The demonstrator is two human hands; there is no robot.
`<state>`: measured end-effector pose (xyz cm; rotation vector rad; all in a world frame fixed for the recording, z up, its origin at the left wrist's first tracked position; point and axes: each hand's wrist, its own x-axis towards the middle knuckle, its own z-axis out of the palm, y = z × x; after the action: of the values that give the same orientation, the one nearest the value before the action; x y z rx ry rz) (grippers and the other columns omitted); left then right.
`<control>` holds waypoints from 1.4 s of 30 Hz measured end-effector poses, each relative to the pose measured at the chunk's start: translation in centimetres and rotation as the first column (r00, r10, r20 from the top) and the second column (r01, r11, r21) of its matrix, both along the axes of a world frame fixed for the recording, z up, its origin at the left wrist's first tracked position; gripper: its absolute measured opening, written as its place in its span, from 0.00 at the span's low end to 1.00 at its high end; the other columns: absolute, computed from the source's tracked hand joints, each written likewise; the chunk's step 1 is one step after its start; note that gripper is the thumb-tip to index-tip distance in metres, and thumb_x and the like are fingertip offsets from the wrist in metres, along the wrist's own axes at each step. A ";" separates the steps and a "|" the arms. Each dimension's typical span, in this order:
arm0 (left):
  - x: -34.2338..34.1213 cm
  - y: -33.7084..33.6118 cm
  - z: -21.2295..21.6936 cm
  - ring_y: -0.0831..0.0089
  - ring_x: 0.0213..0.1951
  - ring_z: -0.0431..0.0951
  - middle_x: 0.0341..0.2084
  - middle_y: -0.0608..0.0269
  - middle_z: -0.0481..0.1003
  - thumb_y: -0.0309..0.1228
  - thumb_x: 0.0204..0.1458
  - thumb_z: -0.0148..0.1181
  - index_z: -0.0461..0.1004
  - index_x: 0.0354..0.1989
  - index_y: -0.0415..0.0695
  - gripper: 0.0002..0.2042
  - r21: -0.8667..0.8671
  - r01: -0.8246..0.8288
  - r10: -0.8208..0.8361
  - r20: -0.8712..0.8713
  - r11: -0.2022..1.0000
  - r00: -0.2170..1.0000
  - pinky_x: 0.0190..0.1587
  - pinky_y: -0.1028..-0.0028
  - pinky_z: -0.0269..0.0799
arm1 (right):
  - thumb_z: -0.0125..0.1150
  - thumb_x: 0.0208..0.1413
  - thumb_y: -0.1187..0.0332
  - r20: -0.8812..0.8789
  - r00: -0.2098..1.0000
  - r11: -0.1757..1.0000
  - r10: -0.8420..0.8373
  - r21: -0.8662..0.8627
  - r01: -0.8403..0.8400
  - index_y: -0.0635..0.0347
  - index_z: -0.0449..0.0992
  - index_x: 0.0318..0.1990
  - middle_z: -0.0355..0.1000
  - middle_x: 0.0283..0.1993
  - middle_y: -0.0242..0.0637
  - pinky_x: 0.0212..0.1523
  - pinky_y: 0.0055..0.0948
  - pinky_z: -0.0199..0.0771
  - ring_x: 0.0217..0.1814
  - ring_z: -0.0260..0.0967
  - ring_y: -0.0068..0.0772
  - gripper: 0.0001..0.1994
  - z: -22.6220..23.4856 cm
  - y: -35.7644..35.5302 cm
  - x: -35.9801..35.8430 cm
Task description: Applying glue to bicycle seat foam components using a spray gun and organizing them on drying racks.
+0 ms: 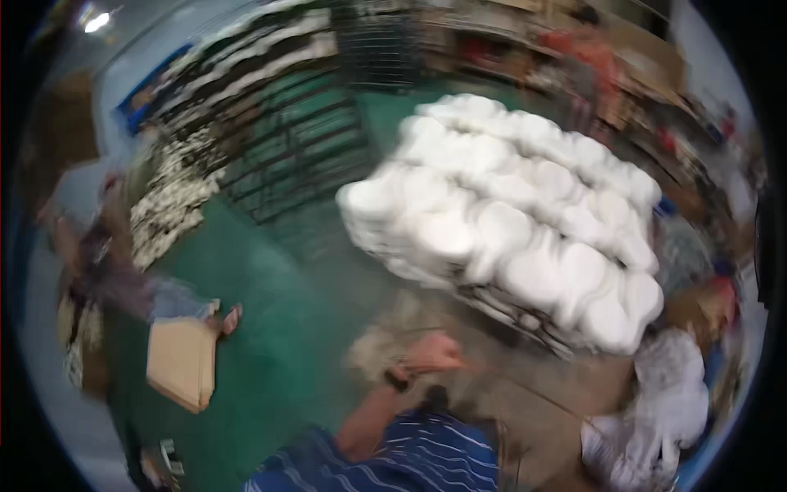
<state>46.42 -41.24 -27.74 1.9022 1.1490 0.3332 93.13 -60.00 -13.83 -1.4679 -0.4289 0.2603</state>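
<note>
My left hand (438,351) reaches out low in the middle of the head view, with a dark watch (399,378) at its wrist. Motion smears its fingers, so whether they hold anything is unclear. A thin line runs from near the fingertips toward the lower right; I cannot make out what it is. Just beyond the hand, and apart from it, stands a large load of white rounded, puffy pieces (500,221), set in rows on a dark frame. Beside the wrist a pale blurred patch (373,353) shows low down. My right hand does not show.
Dark metal racks (295,139) stand at the back left, near shelves of white pieces (279,49). A cardboard piece (182,361) lies on the green floor (270,328) near a seated person (123,262). Another person (590,66) stands far right. White bundles (668,402) lie lower right.
</note>
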 end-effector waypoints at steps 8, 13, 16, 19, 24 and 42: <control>6.2 1.1 -2.7 0.50 0.29 0.78 0.25 0.50 0.78 0.51 0.40 0.73 0.79 0.25 0.42 0.22 0.023 0.134 -0.121 -0.300 0.991 0.946 0.34 0.58 0.73 | 0.55 0.62 0.72 0.139 0.990 0.996 0.037 0.079 -0.049 0.67 0.69 0.62 0.75 0.55 0.41 0.34 0.18 0.70 0.46 0.72 0.20 0.21 8.7 -15.1 19.4; 16.5 0.1 -1.0 0.51 0.30 0.80 0.25 0.50 0.80 0.57 0.39 0.73 0.81 0.26 0.41 0.26 -0.074 0.224 -0.236 -0.267 0.972 0.934 0.36 0.57 0.75 | 0.58 0.54 0.70 0.367 0.910 0.980 0.191 -0.119 -0.158 0.67 0.70 0.53 0.72 0.41 0.38 0.19 0.14 0.60 0.31 0.67 0.18 0.18 15.8 -9.4 21.2; 22.5 -1.9 1.5 0.55 0.31 0.81 0.26 0.52 0.80 0.54 0.41 0.72 0.82 0.31 0.42 0.24 -0.212 0.198 -0.227 -0.124 0.957 0.966 0.37 0.60 0.75 | 0.53 0.47 0.68 0.358 0.902 0.940 0.240 -0.319 -0.124 0.64 0.72 0.47 0.72 0.38 0.37 0.19 0.17 0.55 0.20 0.58 0.16 0.18 19.4 -6.1 21.3; 28.0 -4.4 2.7 0.57 0.31 0.81 0.26 0.52 0.80 0.52 0.46 0.70 0.81 0.31 0.42 0.22 -0.216 0.220 -0.233 -0.035 0.951 0.972 0.35 0.61 0.74 | 0.57 0.38 0.70 0.281 0.870 0.817 0.406 -0.538 -0.207 0.66 0.75 0.42 0.75 0.35 0.37 0.19 0.17 0.55 0.22 0.61 0.15 0.19 22.3 -1.1 21.0; 34.4 -7.2 3.6 0.54 0.25 0.79 0.18 0.55 0.76 0.61 0.46 0.66 0.78 0.22 0.44 0.27 -0.155 0.306 -0.319 -0.063 0.939 0.946 0.31 0.62 0.72 | 0.62 0.38 0.56 0.210 0.720 0.650 0.661 -0.640 -0.410 0.75 0.73 0.55 0.78 0.40 0.41 0.23 0.14 0.60 0.21 0.63 0.13 0.36 22.8 1.7 24.0; 40.6 0.0 5.7 0.45 0.25 0.75 0.17 0.45 0.72 0.62 0.51 0.60 0.74 0.20 0.40 0.31 -0.210 0.472 -0.437 0.193 0.856 0.879 0.30 0.55 0.68 | 0.53 0.40 0.80 0.303 0.259 0.395 0.917 -0.784 -0.479 0.70 0.71 0.61 0.74 0.31 0.47 0.35 0.30 0.68 0.29 0.71 0.39 0.32 23.1 13.4 22.4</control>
<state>87.02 -41.28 -22.07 1.8236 0.5844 0.0489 115.49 -46.65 9.25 -1.8001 -1.9375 0.6203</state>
